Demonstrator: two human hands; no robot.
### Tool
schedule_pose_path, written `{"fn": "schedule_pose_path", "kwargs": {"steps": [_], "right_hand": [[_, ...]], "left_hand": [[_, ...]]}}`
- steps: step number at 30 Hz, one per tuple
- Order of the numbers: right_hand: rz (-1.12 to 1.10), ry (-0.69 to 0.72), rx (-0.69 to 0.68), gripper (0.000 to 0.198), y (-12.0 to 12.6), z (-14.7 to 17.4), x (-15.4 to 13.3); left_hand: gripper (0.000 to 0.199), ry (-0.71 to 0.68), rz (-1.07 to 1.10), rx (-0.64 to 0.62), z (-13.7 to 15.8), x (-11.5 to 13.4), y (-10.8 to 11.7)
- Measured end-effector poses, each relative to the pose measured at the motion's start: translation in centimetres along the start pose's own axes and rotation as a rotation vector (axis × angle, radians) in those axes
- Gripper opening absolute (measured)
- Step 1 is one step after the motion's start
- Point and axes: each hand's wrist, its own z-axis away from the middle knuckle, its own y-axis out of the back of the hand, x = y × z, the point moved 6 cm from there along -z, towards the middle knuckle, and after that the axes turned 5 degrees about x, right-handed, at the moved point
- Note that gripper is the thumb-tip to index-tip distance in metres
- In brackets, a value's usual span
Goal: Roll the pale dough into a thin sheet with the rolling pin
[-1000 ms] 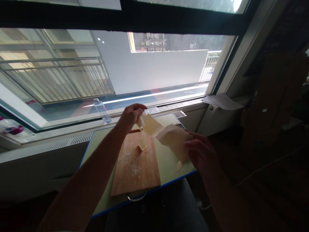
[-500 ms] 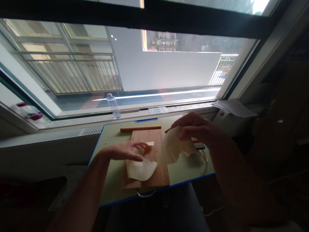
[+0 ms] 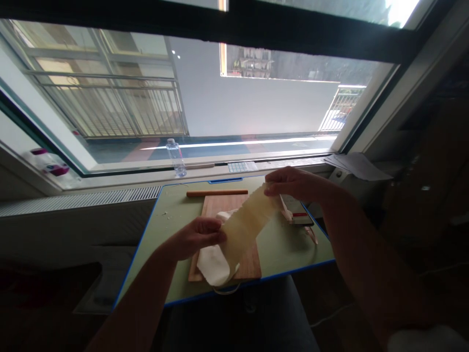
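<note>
A thin, pale sheet of dough [image 3: 245,226] is stretched on a slant between my two hands, light showing through it. My left hand [image 3: 200,237] pinches its lower left edge over the cutting board. Higher up on the right, my right hand [image 3: 289,185] pinches the opposite end between thumb and fingers. The sheet's lower end folds over, white, near the front of the wooden cutting board [image 3: 252,266]. Part of the board is hidden behind the sheet. A small white piece, partly covered, lies on the board beyond my left hand.
A rolling pin [image 3: 217,193] lies behind the board on the green table [image 3: 172,205]. Right of the board are a phone-like dark-edged object [image 3: 302,220] and a thin curved strip. A clear plastic bottle [image 3: 177,159] and papers [image 3: 359,165] stand along the windowsill.
My left hand, open over the board before, now pinches the dough sheet. The sheet has been drawn out between both hands, and my view has shifted slightly.
</note>
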Motion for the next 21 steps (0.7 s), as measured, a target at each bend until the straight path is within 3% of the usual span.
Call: {"fn": "schedule_pose_path", "kwargs": {"steps": [6,11,14,17,21], "right_hand": [[0.096,-0.077,0.008,0.026,-1.3,-6.0,6.1],[0.179,-0.276,0.078,0.018,-3.0,-8.8,11.1],[0.119,-0.268,0.056,0.015,-4.4,-10.1,11.9],[0.113,-0.263,0.062,0.014,-5.4,-11.8,12.0],[0.365,-0.292,0.286,0.017,-5.3,-11.9,11.5]], "left_hand": [[0.051,0.063,0.183,0.280,-1.4,-3.3,1.2],[0.062,0.148,0.250,0.367,-1.3,-6.1,1.7],[0.063,0.092,0.315,0.444,-0.6,-5.6,2.0],[0.061,0.050,0.223,0.544,-0.8,-5.0,2.8],[0.059,-0.004,0.110,0.665,-2.4,-5.5,4.2]]}}
